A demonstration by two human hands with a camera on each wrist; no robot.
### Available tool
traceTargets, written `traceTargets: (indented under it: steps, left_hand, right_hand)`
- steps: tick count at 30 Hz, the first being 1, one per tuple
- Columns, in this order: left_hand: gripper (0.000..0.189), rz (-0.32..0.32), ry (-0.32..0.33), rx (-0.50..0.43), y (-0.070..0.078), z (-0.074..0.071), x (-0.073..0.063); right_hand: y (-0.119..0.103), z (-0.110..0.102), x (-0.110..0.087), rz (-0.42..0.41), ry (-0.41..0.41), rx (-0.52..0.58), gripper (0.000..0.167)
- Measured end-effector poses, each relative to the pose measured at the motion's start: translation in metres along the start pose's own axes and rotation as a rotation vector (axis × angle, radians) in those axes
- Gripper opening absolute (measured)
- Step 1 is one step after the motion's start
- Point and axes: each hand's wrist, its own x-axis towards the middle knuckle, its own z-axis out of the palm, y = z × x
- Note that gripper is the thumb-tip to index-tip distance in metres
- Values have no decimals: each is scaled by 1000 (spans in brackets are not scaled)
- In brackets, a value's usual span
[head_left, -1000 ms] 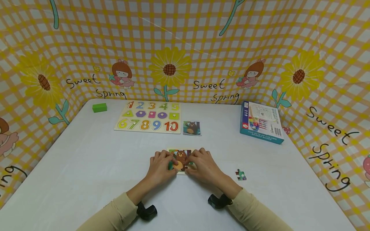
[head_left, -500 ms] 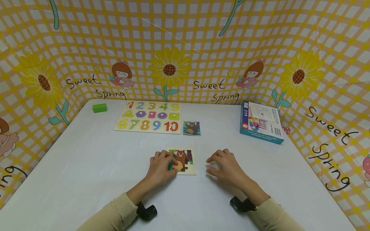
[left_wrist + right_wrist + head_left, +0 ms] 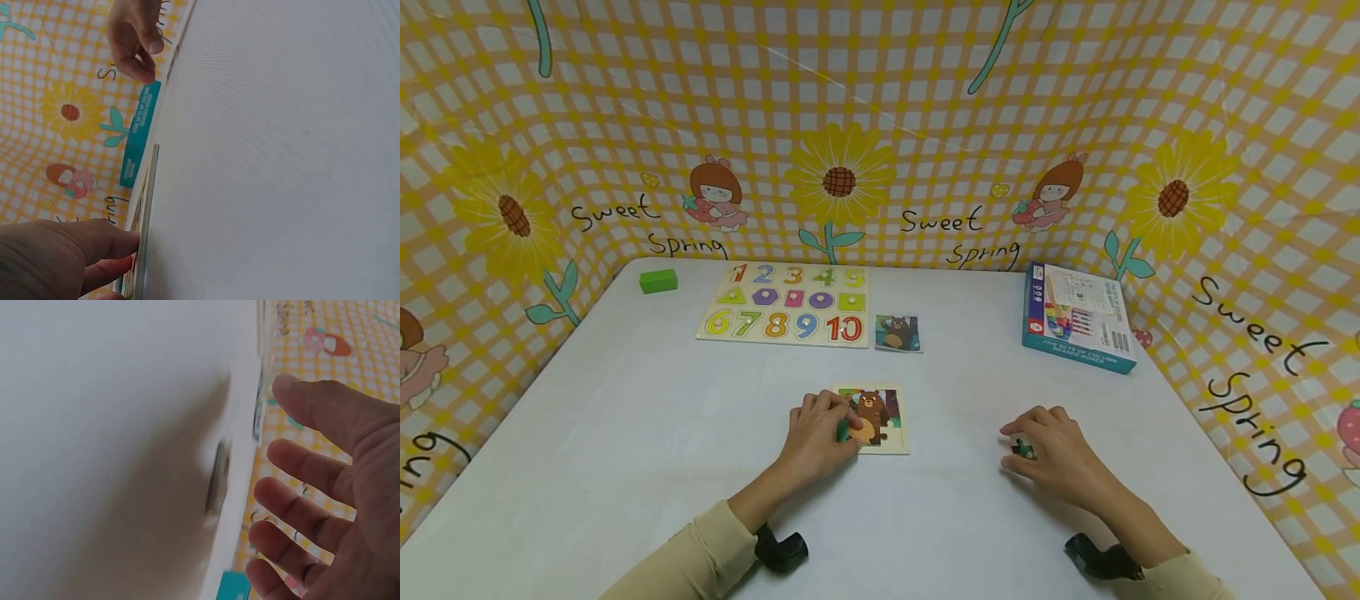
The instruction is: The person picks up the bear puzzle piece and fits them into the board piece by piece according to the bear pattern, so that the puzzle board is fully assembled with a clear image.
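In the head view, a small square jigsaw puzzle board [image 3: 874, 408] with a brown bear picture lies at the middle front. My left hand [image 3: 820, 429] rests on its left side and covers part of the picture; in the left wrist view, fingertips [image 3: 128, 242] press on the board's face. The board's lower right corner shows pale bare wood. To the right, my right hand [image 3: 1056, 454] hovers over a loose green puzzle piece [image 3: 1023, 449], thumb and fingers apart on either side. In the right wrist view the piece [image 3: 217, 478] lies on the table beyond the spread fingers.
Behind the board lies a bear picture card [image 3: 897, 333], beside a number and shape board [image 3: 782, 304]. A green block [image 3: 658, 281] sits back left, and a teal box [image 3: 1078, 317] back right. A checked cloth [image 3: 850, 92] walls the white table [image 3: 700, 400].
My right hand has left the puzzle board and moved right to the loose piece, uncovering the board's right side. The left hand has stayed on the board.
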Motion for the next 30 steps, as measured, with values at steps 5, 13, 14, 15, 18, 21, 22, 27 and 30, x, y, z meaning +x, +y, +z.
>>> traceTargets:
  steps: [5, 13, 14, 15, 18, 21, 22, 27, 30]
  left_hand:
    - [12, -5, -4, 3, 1, -1, -1]
    - [12, -2, -6, 6, 1, -1, -1]
    - [12, -3, -7, 5, 1, -1, -1]
    - [13, -3, -7, 5, 1, -1, -1]
    - [13, -6, -9, 6, 1, -1, -1]
    - [13, -5, -10, 7, 1, -1, 0]
    - [13, -5, -10, 8, 1, 0, 0]
    - [13, -5, -11, 7, 1, -1, 0]
    - [13, -5, -10, 10, 1, 0, 0]
  right_hand:
    - [13, -4, -8, 49, -24, -16, 36]
    - [25, -4, -16, 46, -24, -28, 33]
    - [26, -4, -17, 46, -25, -29, 33]
    - [27, -3, -17, 44, -27, -29, 32]
    - [30, -3, -18, 41, -32, -27, 31]
    - [34, -2, -18, 36, -33, -26, 29]
    - [35, -1, -18, 33, -31, -27, 28]
    - [37, 0, -17, 21, -12, -21, 24]
    - [38, 0, -17, 17, -6, -19, 22]
